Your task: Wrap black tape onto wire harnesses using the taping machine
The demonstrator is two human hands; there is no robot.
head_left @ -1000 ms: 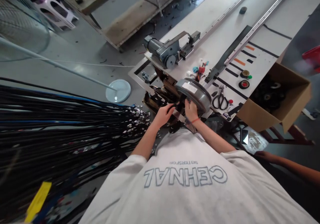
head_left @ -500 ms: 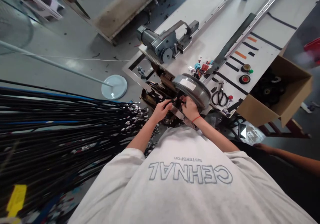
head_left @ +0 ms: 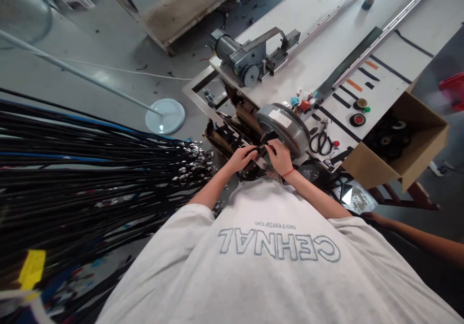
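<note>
My left hand (head_left: 242, 159) is closed, thumb and fingers pinching one end of a short black strip (head_left: 260, 149) near the bench's front end. My right hand (head_left: 280, 157), with a red cord at the wrist, is closed at the other end of that strip. Whether it is tape or a wrapped wire is too small to tell. Just beyond my right hand stands a grey round drum (head_left: 273, 121) with a white label. Under my hands shows a metal plate (head_left: 267, 167), partly hidden by them.
Black-handled scissors (head_left: 321, 143), tape rolls (head_left: 357, 119) and colored connectors (head_left: 303, 104) lie on the bench. A motor unit (head_left: 235, 56) sits at its far-left corner. A cardboard box (head_left: 377, 167) stands right; black cable bundles (head_left: 108, 155) hang left. Another person's arm (head_left: 416, 232) is at right.
The view has shifted slightly, so the bench appears farther right. Both hands stay close together, and the black strip now shows more clearly between them.
</note>
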